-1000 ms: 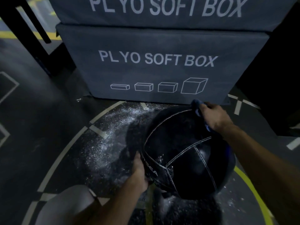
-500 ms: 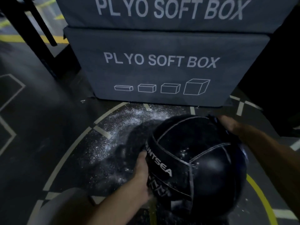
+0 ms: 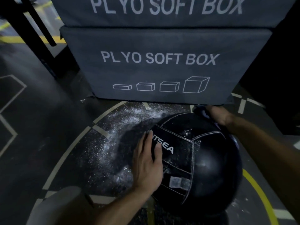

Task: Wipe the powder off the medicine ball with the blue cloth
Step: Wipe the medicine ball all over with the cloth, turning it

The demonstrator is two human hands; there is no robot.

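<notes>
A large black medicine ball (image 3: 209,163) with white stitching and white lettering rests on the dark floor in front of me. White powder specks show on its top panels. My left hand (image 3: 148,161) lies flat against the ball's left side, fingers straight, thumb over the lettering. My right hand (image 3: 218,115) is at the ball's far upper edge and grips the blue cloth (image 3: 201,111), which is bunched under the fingers and mostly hidden.
Two stacked grey plyo soft boxes (image 3: 162,62) stand right behind the ball. Spilled white powder (image 3: 116,143) covers the floor left of the ball. A black rack leg (image 3: 40,30) slants at the upper left. My knee (image 3: 55,207) shows at the bottom left.
The ball has turned, bringing the lettered panel further up. My left hand slid up from the lower left edge to lie flat on the lettering. My right hand stays at the far edge.
</notes>
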